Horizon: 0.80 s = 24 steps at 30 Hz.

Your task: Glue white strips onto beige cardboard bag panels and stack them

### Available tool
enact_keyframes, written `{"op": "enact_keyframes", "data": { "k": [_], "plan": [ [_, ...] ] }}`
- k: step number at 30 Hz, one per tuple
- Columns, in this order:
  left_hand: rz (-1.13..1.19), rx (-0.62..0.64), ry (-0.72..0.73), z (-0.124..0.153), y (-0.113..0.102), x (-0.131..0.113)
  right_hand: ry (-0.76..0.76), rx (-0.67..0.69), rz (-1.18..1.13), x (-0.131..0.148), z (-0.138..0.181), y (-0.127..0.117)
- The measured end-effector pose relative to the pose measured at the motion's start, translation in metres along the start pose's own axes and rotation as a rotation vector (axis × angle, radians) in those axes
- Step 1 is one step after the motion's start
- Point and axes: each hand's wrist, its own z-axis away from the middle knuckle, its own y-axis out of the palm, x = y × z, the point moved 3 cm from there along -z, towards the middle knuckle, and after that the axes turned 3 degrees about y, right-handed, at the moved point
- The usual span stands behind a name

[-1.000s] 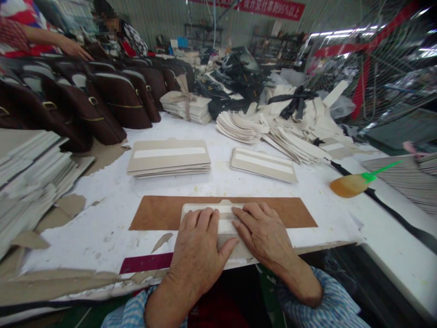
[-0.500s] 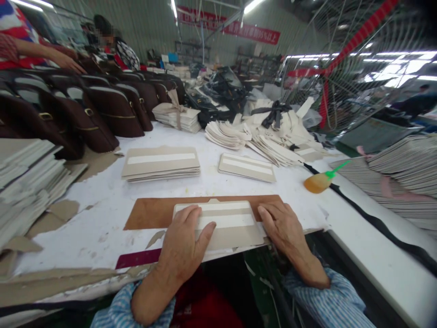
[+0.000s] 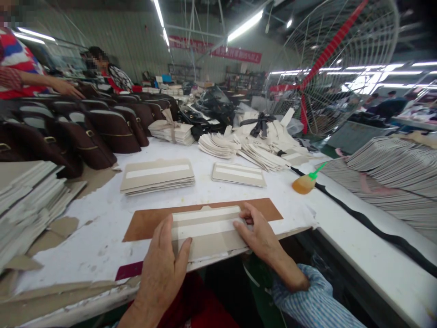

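Observation:
A beige cardboard piece with white tape strips lies on a brown board at the near edge of the white table. My left hand presses flat on its left end, thumb spread toward the middle. My right hand grips its right end, fingers on top of the tape strip. The near edge of the piece overhangs the table edge slightly.
Two stacks of similar beige pieces lie further back. A glue bottle with green nozzle rests at right. Dark brown bags line the left. Grey board stacks sit at far left and right. Another person's hand reaches over the bags.
My right hand moved from the table edge at the right onto the right end of the beige piece. My left hand slid toward the piece's left end. The camera tilted up.

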Motion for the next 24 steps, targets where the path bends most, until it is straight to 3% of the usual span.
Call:
{"op": "enact_keyframes", "data": {
  "k": [6,11,19,24],
  "plan": [
    [0.183,-0.101,-0.191,-0.009,-0.006,0.013,-0.038,-0.052,0.058,0.001,-0.01,0.002],
    [0.187,-0.103,-0.217,-0.009,-0.001,0.011,-0.005,-0.028,-0.02,-0.004,-0.011,0.002],
    [0.265,-0.112,-0.243,-0.007,-0.002,0.014,0.281,0.01,-0.453,-0.024,-0.02,-0.002],
    [0.261,-0.114,-0.242,-0.008,-0.007,0.014,0.429,0.113,-0.688,-0.015,-0.014,-0.017]
  ]
}}
